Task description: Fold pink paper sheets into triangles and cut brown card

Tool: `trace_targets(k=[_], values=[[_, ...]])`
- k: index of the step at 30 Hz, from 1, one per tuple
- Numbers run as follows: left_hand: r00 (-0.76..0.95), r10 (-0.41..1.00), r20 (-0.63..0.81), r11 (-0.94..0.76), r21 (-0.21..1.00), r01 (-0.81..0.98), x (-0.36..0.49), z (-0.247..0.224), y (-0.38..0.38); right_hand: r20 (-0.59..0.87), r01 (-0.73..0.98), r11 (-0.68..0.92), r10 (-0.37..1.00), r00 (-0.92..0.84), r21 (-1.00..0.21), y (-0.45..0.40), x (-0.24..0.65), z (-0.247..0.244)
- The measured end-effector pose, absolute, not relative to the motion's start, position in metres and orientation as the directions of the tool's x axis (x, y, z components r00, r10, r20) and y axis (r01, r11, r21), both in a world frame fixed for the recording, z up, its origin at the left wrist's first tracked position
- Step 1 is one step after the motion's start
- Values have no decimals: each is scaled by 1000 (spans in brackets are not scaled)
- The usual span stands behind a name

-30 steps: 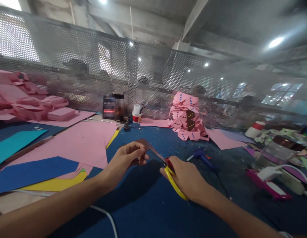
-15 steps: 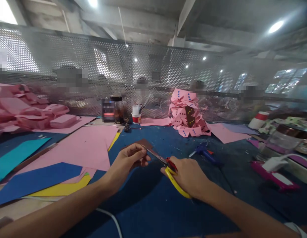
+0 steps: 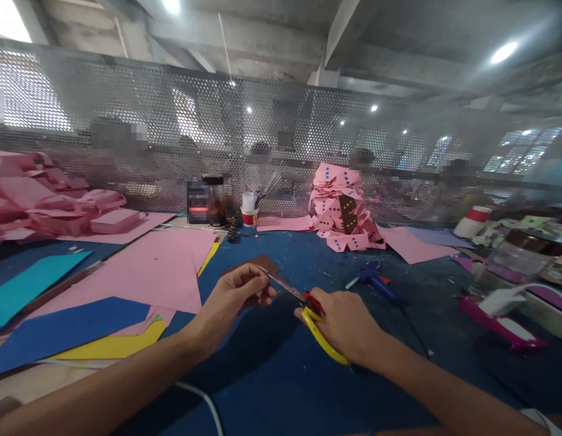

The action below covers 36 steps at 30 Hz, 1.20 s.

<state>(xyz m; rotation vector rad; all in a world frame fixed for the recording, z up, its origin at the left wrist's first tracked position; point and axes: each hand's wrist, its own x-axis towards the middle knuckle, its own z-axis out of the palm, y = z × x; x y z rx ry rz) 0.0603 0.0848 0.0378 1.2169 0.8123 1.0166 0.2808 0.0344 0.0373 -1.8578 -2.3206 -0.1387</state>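
My right hand (image 3: 349, 324) is wrapped around the yellow and red handles of a pair of scissors (image 3: 320, 339). The blades look nearly closed and point left, their tips meeting the fingertips of my left hand (image 3: 238, 293). Thumb and forefinger of that hand are pinched together; what sits between them is too small and hidden to make out. Just behind these fingers shows a piece of brown paper (image 3: 267, 264), partly covered by the hand. I cannot tell whether it touches the fingers or lies on the blue table surface (image 3: 281, 381).
A blue glue gun (image 3: 376, 283) lies right of the scissors. Beyond stands a stack of dotted pink paper pieces (image 3: 329, 209). Pink sheets (image 3: 149, 260), a blue sheet (image 3: 76, 330) and pink folded pieces (image 3: 40, 194) fill the left. A clear jar (image 3: 508, 260) stands right.
Both hands and the scissors hold almost the same position. The view has shifted very slightly; nothing has visibly been taken up or let go.
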Motion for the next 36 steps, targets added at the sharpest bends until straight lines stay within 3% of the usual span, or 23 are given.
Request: trace_targets(k=[36], values=[[368,929,44,18,986,-163,59,37,84,232,972,237,945,-231,3,36,284,32]])
